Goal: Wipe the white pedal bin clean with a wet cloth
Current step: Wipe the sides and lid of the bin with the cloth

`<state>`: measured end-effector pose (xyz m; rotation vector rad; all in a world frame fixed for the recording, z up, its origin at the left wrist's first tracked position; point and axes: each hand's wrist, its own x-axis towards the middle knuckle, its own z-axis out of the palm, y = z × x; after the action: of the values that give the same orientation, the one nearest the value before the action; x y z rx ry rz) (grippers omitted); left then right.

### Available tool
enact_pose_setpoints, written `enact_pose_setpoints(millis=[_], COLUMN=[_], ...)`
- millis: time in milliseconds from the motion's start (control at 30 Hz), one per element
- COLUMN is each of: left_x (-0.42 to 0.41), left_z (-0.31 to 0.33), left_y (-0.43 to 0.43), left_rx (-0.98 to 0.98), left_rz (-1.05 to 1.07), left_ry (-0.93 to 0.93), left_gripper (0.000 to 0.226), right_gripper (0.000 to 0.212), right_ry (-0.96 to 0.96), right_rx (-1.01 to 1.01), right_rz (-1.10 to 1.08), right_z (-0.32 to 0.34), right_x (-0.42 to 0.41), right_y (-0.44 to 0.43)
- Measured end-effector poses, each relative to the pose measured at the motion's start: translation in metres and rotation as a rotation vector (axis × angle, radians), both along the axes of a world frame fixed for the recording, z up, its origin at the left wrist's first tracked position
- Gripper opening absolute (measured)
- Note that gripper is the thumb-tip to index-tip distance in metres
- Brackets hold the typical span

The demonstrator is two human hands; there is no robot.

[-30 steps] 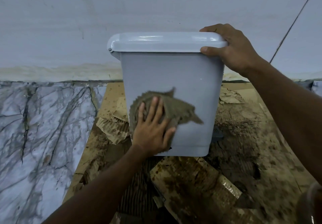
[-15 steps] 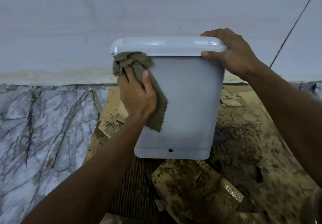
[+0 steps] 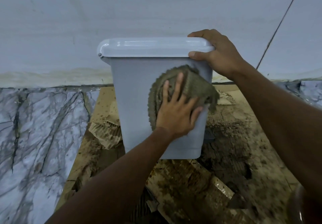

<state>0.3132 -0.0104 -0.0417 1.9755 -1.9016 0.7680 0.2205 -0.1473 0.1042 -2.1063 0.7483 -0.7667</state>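
The white pedal bin point(image 3: 134, 101) stands upright in the middle of the view, lid closed, on wet soiled cardboard. My left hand point(image 3: 176, 117) presses a grey-green cloth point(image 3: 193, 84) flat against the right half of the bin's near side, fingers spread over it. My right hand point(image 3: 219, 56) grips the right end of the lid point(image 3: 148, 47), thumb under the rim and fingers over the top. A dark pedal point(image 3: 209, 134) shows at the bin's lower right.
Torn, dirty cardboard point(image 3: 231, 154) covers the floor under and in front of the bin. Marble-patterned flooring point(image 3: 38, 136) lies to the left. A pale wall point(image 3: 139, 9) rises right behind the bin, with a thin dark line point(image 3: 282, 21) crossing it at the right.
My left hand has carried the cloth from the bin's upper left corner under the lid across and down to the right half of the near side. My right hand stays on the lid.
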Motion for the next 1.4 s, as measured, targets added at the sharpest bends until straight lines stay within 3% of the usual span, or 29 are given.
enact_pose_setpoints(millis=[167,267,500,667,867,1033,1133,1300,1400], left_x=[0.009,0.039,0.077,0.085,0.098,0.093,0.086,0.058,0.064], left_z=[-0.062,-0.091,-0.040,0.019,0.028,0.021,0.018,-0.003,-0.026], left_y=[0.048,0.096,0.088,0.055,0.053,0.048,0.045,0.045,0.063], left_rx=[0.188,0.203,-0.159,-0.314,-0.445,-0.252,-0.167,0.000,-0.063], left_rz=[-0.258,-0.208,0.292,0.167,-0.063,0.173,0.256,0.027,0.094], left_ry=[-0.189,-0.197,0.300,0.412,0.537,0.200,0.137,-0.044,0.048], left_gripper=[0.057,0.054,0.071,0.072,0.086,0.068,0.071,0.072,0.072], right_gripper=[0.043,0.043,0.042,0.042,0.042,0.041,0.041,0.039,0.040], right_ry=[0.005,0.009,0.025,0.025,0.012,0.004,-0.002,-0.010,-0.013], right_rx=[0.013,0.012,-0.039,-0.040,-0.022,-0.010,-0.006,0.007,0.014], right_rz=[-0.003,-0.001,-0.013,-0.020,-0.020,-0.011,-0.010,-0.006,-0.001], right_z=[0.000,-0.001,0.001,0.001,0.001,0.000,-0.001,-0.001,0.000], right_x=[-0.001,0.000,-0.001,-0.001,0.000,-0.001,-0.001,-0.001,-0.002], right_y=[-0.002,-0.001,0.002,0.001,0.001,0.001,0.000,0.000,0.001])
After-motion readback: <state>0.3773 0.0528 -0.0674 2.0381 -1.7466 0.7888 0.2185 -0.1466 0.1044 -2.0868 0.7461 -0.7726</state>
